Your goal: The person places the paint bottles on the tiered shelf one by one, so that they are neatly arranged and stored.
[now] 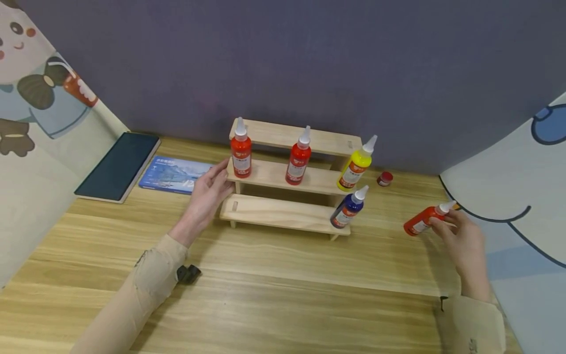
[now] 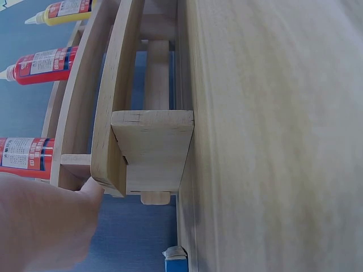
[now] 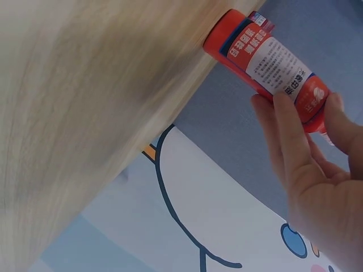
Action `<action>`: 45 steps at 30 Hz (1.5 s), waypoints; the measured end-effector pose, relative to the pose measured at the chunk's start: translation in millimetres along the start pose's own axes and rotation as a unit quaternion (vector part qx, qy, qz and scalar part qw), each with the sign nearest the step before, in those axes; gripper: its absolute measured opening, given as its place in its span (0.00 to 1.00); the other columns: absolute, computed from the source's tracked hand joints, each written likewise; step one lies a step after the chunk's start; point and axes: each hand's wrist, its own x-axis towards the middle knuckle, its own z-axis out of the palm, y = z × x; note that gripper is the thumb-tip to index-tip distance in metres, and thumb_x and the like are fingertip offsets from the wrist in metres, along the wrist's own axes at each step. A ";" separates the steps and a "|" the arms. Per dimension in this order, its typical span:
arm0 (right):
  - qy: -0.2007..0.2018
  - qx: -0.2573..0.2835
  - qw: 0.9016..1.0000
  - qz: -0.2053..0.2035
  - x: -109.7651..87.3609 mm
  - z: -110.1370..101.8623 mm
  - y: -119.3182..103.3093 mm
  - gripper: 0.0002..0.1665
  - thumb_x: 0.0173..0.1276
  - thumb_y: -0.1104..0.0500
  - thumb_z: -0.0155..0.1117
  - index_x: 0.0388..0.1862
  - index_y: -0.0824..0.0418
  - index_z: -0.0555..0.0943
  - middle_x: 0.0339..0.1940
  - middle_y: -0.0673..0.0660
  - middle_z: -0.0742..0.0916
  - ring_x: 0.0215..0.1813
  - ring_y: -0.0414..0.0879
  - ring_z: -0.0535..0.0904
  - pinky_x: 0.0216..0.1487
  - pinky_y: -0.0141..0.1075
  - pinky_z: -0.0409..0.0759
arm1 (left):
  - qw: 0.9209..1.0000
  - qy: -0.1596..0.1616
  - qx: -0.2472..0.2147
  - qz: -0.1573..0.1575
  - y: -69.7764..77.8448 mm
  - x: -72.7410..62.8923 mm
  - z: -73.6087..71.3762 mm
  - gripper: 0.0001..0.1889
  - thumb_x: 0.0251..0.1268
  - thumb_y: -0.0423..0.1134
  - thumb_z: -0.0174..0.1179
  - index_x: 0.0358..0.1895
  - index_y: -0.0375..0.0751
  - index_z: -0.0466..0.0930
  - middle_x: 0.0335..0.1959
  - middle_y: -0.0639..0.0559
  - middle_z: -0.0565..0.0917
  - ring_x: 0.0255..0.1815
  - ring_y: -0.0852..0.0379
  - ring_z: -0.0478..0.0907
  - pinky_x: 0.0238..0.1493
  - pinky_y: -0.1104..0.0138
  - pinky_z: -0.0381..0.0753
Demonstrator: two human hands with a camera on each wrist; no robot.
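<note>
My left hand (image 1: 210, 189) grips the left end of a stepped wooden rack (image 1: 283, 211); its fingertips are partly hidden behind the wood. Off to the rack's right, my right hand (image 1: 462, 241) pinches a red paint bottle (image 1: 421, 221) near its white nozzle. That bottle leans, and its base is close to the tabletop; whether it touches cannot be told. On the middle step stand an orange-red bottle (image 1: 241, 156), another red bottle (image 1: 298, 163) and a yellow bottle (image 1: 354, 169). A dark blue bottle (image 1: 348, 210) stands at the right end of the lowest step.
A small red-lidded jar (image 1: 385, 178) sits behind, between rack and right hand. To the left lie a dark green book (image 1: 118, 166) and a blue box (image 1: 174, 174). A small black object (image 1: 188, 274) is beside the left sleeve. Walls border the wooden table (image 1: 283, 314).
</note>
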 end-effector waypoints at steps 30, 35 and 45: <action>0.043 -0.018 0.999 -0.024 -18.8 -24.0 -66.4 0.28 0.78 0.61 0.71 0.68 0.76 0.77 0.58 0.78 0.85 0.41 0.11 0.68 0.37 0.08 0.70 | 1.000 0.002 -0.004 -0.004 2.0 -2.3 1.4 0.29 0.91 0.33 0.40 0.87 0.35 0.48 0.86 0.35 0.54 0.84 0.39 0.60 0.80 0.60 0.69; 0.039 -0.025 0.998 -0.037 -23.8 -27.1 -78.7 0.29 0.77 0.60 0.72 0.67 0.77 0.77 0.57 0.78 0.86 0.41 0.10 0.67 0.37 0.07 0.70 | 1.000 0.007 -0.004 -0.007 2.0 -2.7 1.3 0.29 0.91 0.33 0.41 0.87 0.36 0.49 0.86 0.35 0.55 0.83 0.39 0.61 0.80 0.60 0.69; 0.035 0.008 0.997 -0.074 -35.8 -29.4 -104.1 0.26 0.75 0.62 0.74 0.65 0.76 0.79 0.54 0.76 0.87 0.44 0.11 0.72 0.41 0.08 0.75 | 1.000 0.004 0.005 -0.006 1.4 -2.1 1.1 0.29 0.91 0.34 0.41 0.87 0.37 0.48 0.86 0.36 0.55 0.83 0.40 0.60 0.81 0.59 0.69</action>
